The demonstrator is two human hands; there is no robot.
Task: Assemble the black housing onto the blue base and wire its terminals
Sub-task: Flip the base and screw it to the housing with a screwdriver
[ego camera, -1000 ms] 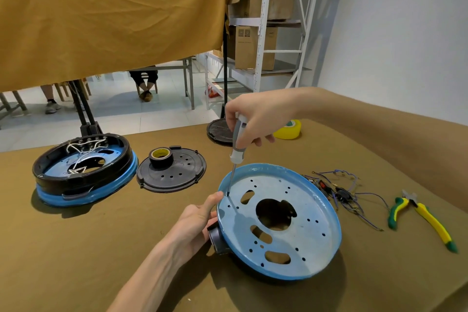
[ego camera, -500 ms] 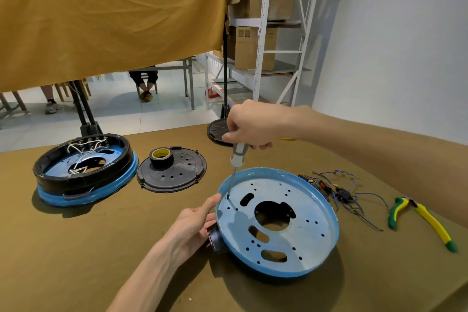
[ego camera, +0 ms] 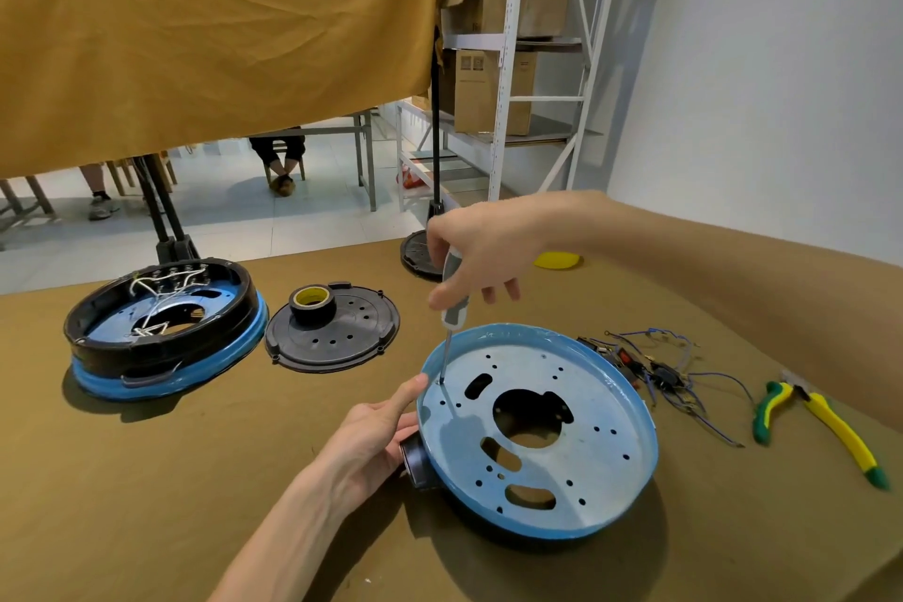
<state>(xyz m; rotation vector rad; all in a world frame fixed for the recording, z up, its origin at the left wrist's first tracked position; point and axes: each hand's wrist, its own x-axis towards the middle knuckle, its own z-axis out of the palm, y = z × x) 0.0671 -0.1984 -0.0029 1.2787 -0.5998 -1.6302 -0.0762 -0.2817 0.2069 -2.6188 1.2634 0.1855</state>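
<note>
A round blue base [ego camera: 601, 445] with many holes lies tilted on the table in front of me, a black housing part [ego camera: 415, 462] showing under its left edge. My right hand [ego camera: 481, 254] grips a grey-handled screwdriver [ego camera: 452, 303] upright, its tip on the base's left inner rim. My left hand [ego camera: 371, 435] holds the base's left edge, thumb up by the rim. A bundle of blue wires [ego camera: 669, 374] lies to the right of the base.
At left sits a finished unit [ego camera: 161, 332], black ring on blue base with white wires. Beside it a black lid [ego camera: 337, 337] carries a roll of black tape [ego camera: 311, 303]. Yellow-green pliers [ego camera: 826, 425] lie at right. A yellow tape roll [ego camera: 559, 260] and a stand foot [ego camera: 415, 254] sit behind.
My right hand has shifted on the screwdriver handle, fingers now spread lower on it. The screwdriver tip stays at the same spot on the base; my left hand has kept its hold.
</note>
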